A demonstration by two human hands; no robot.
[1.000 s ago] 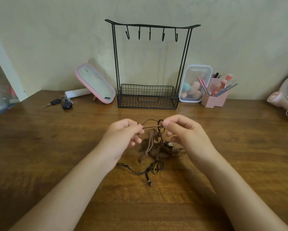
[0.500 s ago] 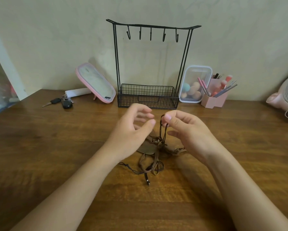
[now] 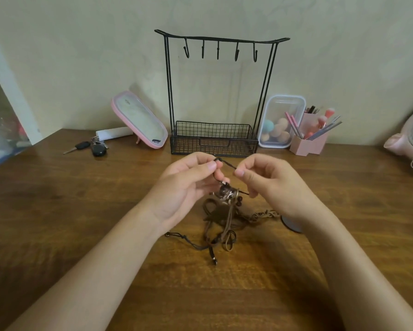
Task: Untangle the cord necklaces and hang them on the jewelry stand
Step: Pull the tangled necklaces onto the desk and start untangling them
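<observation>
Head view: just the one angle, looking down at the table (image 3: 81, 211)
Left hand (image 3: 184, 187): thumb and forefinger pinching a thin dark cord (image 3: 228, 164), other fingers curled underneath
Right hand (image 3: 272, 187): pinching the same cord a little further along, so a short stretch runs tight between the two hands
Cord necklaces (image 3: 224, 216): one brown knotted clump, top end with beads (image 3: 224, 190) lifted between the hands, the rest on the wood with loose ends trailing toward the person
Jewelry stand (image 3: 212, 144): black wire, upright against the wall, just behind the hands
Other stuff: pink mirror (image 3: 140, 120) and keys (image 3: 95, 146) left of the stand, clear sponge box (image 3: 279, 120) and pink brush holder (image 3: 310, 144) to its right
</observation>
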